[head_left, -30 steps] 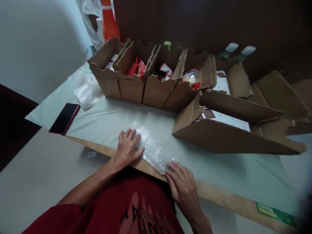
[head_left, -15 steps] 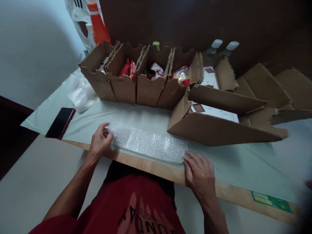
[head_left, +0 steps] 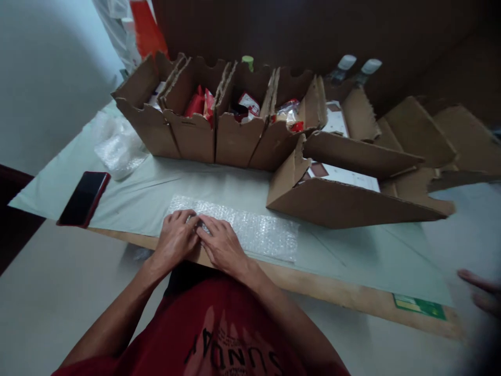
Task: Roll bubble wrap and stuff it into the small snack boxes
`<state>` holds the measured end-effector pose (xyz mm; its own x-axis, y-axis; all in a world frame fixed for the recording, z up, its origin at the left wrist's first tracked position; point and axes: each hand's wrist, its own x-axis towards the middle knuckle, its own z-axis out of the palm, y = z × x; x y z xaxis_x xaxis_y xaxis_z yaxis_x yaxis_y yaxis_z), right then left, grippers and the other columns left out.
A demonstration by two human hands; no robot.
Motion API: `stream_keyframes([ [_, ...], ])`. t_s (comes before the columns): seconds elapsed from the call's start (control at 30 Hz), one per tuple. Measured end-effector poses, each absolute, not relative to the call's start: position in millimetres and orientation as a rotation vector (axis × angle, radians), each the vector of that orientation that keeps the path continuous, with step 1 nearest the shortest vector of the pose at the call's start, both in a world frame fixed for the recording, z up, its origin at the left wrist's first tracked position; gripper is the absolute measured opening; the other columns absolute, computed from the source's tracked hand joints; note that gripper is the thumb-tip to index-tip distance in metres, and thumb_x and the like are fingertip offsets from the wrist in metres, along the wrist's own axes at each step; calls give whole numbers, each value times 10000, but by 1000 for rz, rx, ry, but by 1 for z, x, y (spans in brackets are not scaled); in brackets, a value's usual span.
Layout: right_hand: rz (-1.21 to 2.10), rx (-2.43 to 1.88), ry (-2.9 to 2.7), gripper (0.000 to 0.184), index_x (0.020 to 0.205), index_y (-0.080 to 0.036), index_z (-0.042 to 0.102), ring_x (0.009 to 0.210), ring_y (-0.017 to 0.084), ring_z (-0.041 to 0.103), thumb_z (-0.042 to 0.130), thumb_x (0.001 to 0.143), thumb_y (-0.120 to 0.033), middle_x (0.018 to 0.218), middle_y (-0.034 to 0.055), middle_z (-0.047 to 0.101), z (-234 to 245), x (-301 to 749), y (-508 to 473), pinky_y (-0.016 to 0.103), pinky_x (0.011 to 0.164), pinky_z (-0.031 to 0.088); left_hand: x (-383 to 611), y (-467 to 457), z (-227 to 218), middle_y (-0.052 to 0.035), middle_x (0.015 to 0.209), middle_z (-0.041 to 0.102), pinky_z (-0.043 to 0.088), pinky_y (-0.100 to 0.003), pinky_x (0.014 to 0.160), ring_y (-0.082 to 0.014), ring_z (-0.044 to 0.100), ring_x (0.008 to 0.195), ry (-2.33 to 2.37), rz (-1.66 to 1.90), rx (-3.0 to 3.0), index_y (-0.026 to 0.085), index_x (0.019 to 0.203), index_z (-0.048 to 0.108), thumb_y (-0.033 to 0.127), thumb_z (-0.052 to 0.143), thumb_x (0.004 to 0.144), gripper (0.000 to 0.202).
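Observation:
A flat strip of bubble wrap lies along the front edge of the cloth-covered table. My left hand is over its left end, fingers curled and closed on the wrap. Right beside it, my right hand has its fingertips pressed together on the same part of the strip, almost touching the left hand. The bit of wrap under the fingers is mostly hidden. Toward the right, the strip stays flat and uncovered.
Cardboard bins with red packets and white boxes line the back. A longer cardboard bin holds a white box. At left are a phone and crumpled bubble wrap. Another person's hand shows at the right edge.
My right hand has moved left from the strip's right end to beside my left hand. My left hand has shifted slightly right. Another person's hand has come into view at right.

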<state>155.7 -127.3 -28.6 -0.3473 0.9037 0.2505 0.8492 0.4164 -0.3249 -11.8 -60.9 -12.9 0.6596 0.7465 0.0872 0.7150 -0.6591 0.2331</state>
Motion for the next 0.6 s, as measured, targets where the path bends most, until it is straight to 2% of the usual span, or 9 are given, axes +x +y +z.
stream_keyframes([
  [0.07, 171, -1550, -2269, 351, 1336, -202, 638, 1366, 266, 525, 552, 1000, -253, 1499, 134, 578, -40, 175, -134, 445, 1076, 452, -17, -58, -20, -120, 1267, 683, 489, -497, 951, -338, 600, 1138, 1217, 245, 2681, 222, 1207, 672, 203, 601, 900, 316],
  [0.17, 75, -1873, -2011, 352, 1327, -224, 659, 1305, 287, 574, 496, 1023, -292, 1445, 138, 624, -52, 244, -187, 491, 1045, 458, -22, -54, -22, -98, 1288, 678, 476, -503, 964, -340, 590, 1166, 1185, 244, 2658, 246, 1193, 670, 220, 614, 889, 310],
  [0.3, -199, -2302, -1561, 389, 1161, -195, 725, 1115, 318, 662, 420, 1030, -397, 1235, 151, 728, -46, 330, -262, 507, 942, 488, -24, -50, -22, -88, 1238, 693, 485, -504, 939, -336, 606, 1132, 1149, 317, 2603, 263, 1146, 691, 244, 596, 886, 277],
  [0.37, -256, -2337, -1467, 409, 1119, -180, 729, 1055, 310, 676, 422, 1023, -432, 1167, 151, 748, -41, 343, -272, 482, 930, 485, -28, -47, -22, -97, 1236, 685, 491, -498, 960, -327, 609, 1134, 1189, 451, 2547, 261, 1154, 693, 288, 571, 910, 274],
  [0.47, -217, -2280, -1499, 407, 1162, -188, 707, 1052, 295, 666, 438, 1015, -456, 1162, 134, 748, -42, 333, -250, 453, 932, 478, -39, -41, -23, -138, 1277, 650, 470, -535, 1012, -357, 584, 1175, 1498, 632, 2459, 233, 1214, 679, 387, 561, 931, 343],
  [0.53, -197, -2273, -1517, 424, 1170, -174, 699, 1070, 312, 651, 454, 1005, -478, 1185, 154, 735, -46, 320, -227, 471, 927, 479, -45, -39, -25, -171, 1298, 629, 449, -585, 1023, -400, 554, 1204, 1727, 614, 2424, 205, 1209, 681, 444, 597, 905, 395],
  [0.6, -175, -2257, -1509, 418, 1097, -160, 713, 1080, 332, 647, 461, 997, -479, 1210, 180, 722, -50, 310, -211, 496, 916, 484, -47, -40, -29, -195, 1303, 619, 451, -601, 1014, -422, 535, 1224, 1811, 532, 2406, 182, 1125, 702, 439, 624, 874, 368],
])
